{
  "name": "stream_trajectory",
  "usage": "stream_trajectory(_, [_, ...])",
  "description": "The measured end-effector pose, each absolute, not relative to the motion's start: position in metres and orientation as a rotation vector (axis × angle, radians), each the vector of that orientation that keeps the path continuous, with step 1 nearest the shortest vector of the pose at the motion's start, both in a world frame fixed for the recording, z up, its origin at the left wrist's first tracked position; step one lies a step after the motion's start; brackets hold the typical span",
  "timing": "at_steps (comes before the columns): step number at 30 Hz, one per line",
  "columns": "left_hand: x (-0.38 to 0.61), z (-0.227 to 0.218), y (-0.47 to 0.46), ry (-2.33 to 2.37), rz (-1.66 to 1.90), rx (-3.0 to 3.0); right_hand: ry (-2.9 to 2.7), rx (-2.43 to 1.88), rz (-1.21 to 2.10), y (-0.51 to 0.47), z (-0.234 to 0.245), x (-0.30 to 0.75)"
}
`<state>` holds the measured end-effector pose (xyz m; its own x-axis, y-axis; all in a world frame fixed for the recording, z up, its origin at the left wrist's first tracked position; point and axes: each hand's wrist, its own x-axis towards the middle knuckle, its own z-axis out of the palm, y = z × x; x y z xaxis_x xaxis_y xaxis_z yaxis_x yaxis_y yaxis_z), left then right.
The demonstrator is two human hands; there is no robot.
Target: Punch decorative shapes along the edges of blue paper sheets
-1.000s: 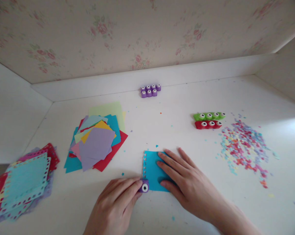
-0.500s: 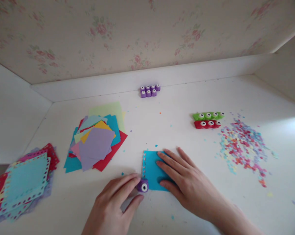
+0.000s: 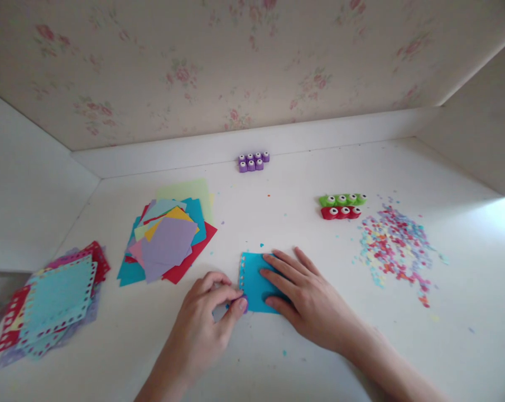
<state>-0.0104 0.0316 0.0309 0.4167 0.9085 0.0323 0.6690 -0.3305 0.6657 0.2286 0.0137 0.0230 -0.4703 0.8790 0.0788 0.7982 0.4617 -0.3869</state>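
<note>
A blue paper square [image 3: 254,273] lies on the white table, with a row of small punched holes down its left edge. At its lower left corner sits a purple craft punch [image 3: 244,305], mostly covered by my left hand [image 3: 214,307]. The thumb presses on top of the punch and the fingers curl round its far side. My right hand [image 3: 306,296] lies on the right part of the paper, fingers spread, holding it flat. Its palm covers the sheet's right edge.
Left of the paper lies a pile of coloured paper sheets [image 3: 168,245]; farther left, a stack of edge-punched sheets [image 3: 55,293]. Purple punches [image 3: 251,166] stand by the wall, green punches [image 3: 324,200] and red punches [image 3: 330,214] at right, beside a confetti heap [image 3: 397,240].
My left thumb has moved from beside the punch onto its top, hiding the white button. My right hand stays on the paper. The whole view has shifted slightly.
</note>
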Motion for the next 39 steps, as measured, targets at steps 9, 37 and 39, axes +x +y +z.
stream_trajectory(9, [-0.003, 0.044, 0.046, 1.277, 0.362, 2.129, -2.457, -1.446, 0.447, 0.012, 0.025, 0.227])
stream_trajectory(37, [-0.020, 0.037, -0.002, 1.180, 0.878, 2.375, -2.120, -1.076, 0.707, -0.028, 0.061, 0.188])
stream_trajectory(39, [-0.011, 0.037, 0.001, 1.160, 0.880, 2.346, -2.074, -1.109, 0.715, -0.029, 0.064, 0.189])
